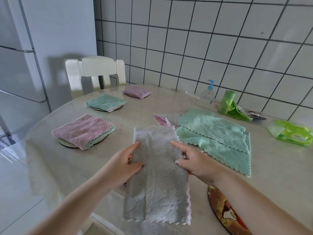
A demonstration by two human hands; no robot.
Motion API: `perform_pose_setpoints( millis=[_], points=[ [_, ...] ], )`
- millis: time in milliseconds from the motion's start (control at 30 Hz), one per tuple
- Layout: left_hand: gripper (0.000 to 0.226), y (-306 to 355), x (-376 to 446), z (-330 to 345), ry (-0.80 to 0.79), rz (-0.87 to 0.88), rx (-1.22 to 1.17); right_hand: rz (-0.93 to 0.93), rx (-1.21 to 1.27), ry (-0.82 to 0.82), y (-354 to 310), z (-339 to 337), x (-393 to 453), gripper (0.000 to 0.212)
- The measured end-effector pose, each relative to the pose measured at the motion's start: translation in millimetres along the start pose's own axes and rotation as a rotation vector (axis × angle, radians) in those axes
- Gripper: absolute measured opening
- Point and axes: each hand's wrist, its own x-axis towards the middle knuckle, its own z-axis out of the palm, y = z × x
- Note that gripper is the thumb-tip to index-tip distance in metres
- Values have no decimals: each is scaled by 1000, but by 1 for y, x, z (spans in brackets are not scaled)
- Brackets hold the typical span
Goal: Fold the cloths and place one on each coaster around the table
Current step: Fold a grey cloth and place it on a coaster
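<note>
A grey cloth (157,192), folded into a long strip, lies on the table's near edge and hangs a little over it. My left hand (122,165) pinches its left edge, thumb on top. My right hand (196,163) pinches the right edge, index finger pointing across the cloth. Folded cloths sit on three coasters: pink (83,131), green (105,102) and purple (136,92). A bare patterned coaster (225,212) lies under my right forearm. Two flat green cloths (213,126) and a pink-backed cloth (160,120) lie spread behind the grey one.
A pump bottle (208,94), a green bag roll (227,102) and a green wipes packet (291,133) stand along the tiled wall at the right. A white chair (95,68) is at the far side of the table. A fridge stands at the left.
</note>
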Motion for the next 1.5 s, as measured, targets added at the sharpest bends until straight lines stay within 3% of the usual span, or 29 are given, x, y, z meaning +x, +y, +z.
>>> perform_pose_setpoints(
  millis=[133, 233, 300, 433, 533, 700, 833, 1033, 1167, 1233, 1367, 1433, 1500],
  points=[
    [68, -9, 0, -6, -148, -81, -10, 90, -95, 5, 11, 12, 1, 62],
    [57, -13, -10, -15, -164, 13, -118, 72, 30, 50, 18, 9, -5, 60],
    [60, -20, -19, -22, -160, 57, -125, -9, -31, 89, 24, 5, -13, 57],
    [68, -45, -34, -32, -31, 370, 402, -105, -174, 72, 35, 2, -35, 62],
    [48, -57, -35, -30, -46, 594, 718, -231, -340, 80, 40, 6, -46, 62],
    [42, -63, -37, -26, -131, 716, 831, -525, -884, 110, 46, 14, -47, 61],
    [53, -68, -37, -20, -174, 753, 817, -618, -1077, 169, 52, 15, -43, 53],
    [33, -65, -38, -16, -63, 821, 607, -624, -1041, 186, 51, 14, -50, 36],
    [29, -58, -47, -16, -18, 886, 526, -717, -898, 251, 45, 16, -63, 31],
    [30, -52, -55, -16, -14, 893, 476, -710, -762, 200, 44, 19, -68, 26],
    [23, -42, -62, -11, 34, 761, 368, -526, -564, 117, 39, 28, -72, 21],
    [23, -36, -58, -8, 86, 636, 237, -378, -464, 234, 35, 32, -71, 36],
    [21, -32, -47, -3, 134, 568, 79, -318, -432, 361, 30, 31, -60, 23]
  ],
)
